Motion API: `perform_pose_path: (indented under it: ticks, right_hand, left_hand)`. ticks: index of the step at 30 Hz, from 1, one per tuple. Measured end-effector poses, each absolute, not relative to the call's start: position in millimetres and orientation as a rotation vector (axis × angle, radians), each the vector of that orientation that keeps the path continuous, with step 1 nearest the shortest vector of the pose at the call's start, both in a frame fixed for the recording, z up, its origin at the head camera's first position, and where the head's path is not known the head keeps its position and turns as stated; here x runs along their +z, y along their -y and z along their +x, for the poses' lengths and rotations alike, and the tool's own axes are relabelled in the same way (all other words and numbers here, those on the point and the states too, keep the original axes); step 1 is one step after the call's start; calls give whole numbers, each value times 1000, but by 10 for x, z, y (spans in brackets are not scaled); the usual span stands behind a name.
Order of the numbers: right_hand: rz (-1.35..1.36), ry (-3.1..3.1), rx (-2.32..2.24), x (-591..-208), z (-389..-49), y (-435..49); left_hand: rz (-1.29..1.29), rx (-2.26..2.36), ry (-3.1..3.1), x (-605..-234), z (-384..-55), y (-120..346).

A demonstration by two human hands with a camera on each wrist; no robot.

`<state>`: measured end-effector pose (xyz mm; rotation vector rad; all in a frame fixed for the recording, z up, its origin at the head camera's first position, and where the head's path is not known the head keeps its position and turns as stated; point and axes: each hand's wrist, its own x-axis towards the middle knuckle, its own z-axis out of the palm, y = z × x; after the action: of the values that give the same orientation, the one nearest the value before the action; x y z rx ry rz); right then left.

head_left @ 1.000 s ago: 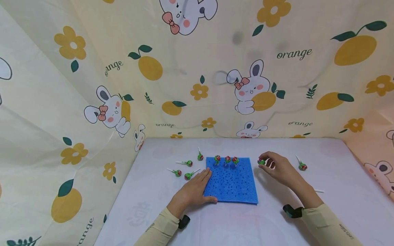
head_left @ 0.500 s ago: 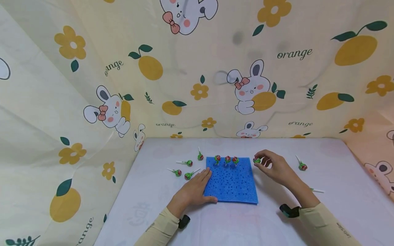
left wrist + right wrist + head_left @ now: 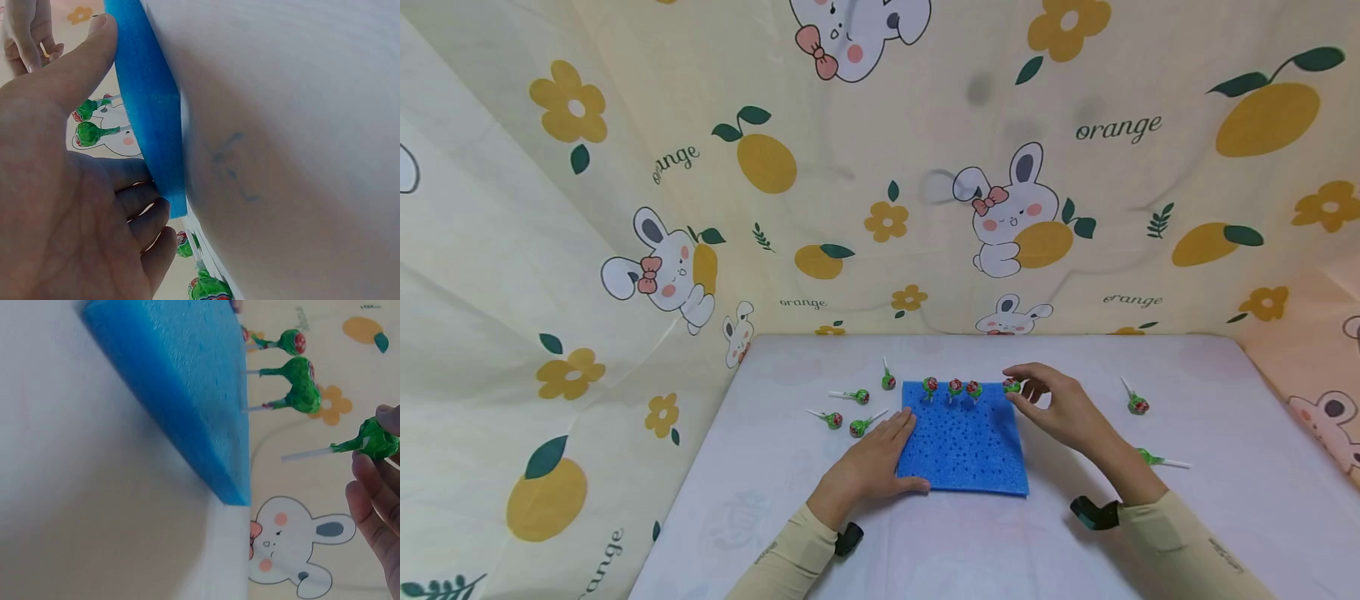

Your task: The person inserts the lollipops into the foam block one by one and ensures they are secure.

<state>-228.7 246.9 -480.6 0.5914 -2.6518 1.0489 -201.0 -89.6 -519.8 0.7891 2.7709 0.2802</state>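
In the head view, the foam (image 3: 964, 450) lies flat on the table (image 3: 760, 533) in the lower middle of the frame. Along its left edge rests the left hand (image 3: 871, 468), fingers extended and pressing, gripping nothing. At its upper right corner the right hand (image 3: 1060, 408) pinches the held lollipop (image 3: 1011, 386) by its wrapped head. Three lollipops (image 3: 955, 387) stand in the foam's upper edge, the right two close together. Four lollipops (image 3: 860, 397) lie loose to the left; at the right lies one lollipop (image 3: 1138, 406), and below it another lollipop (image 3: 1150, 457), partly behind the forearm. That forearm might nudge the half-hidden one if it drops lower.

In the left wrist view, the thumb and fingers touch the foam's side without clasping it. Should that pressure slacken, the foam could probably slide under a push from the other hand.

In the right wrist view, the pinch is clear: fingertips on the wrapper, the bare stick (image 3: 306, 454) pointing left, its tip apart from the foam. A slanted push could bend the stick or twist the head in its wrapper; reaching too far left could knock the standing neighbours.
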Motion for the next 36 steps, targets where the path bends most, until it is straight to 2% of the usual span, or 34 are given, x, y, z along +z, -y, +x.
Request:
perform_pose_path:
  ticks: [36]
  right_hand:
    - [745,2661,1123,-4766,-2373,-2100]
  left_hand:
    - [758,279,-2757,-5215,-2042,890]
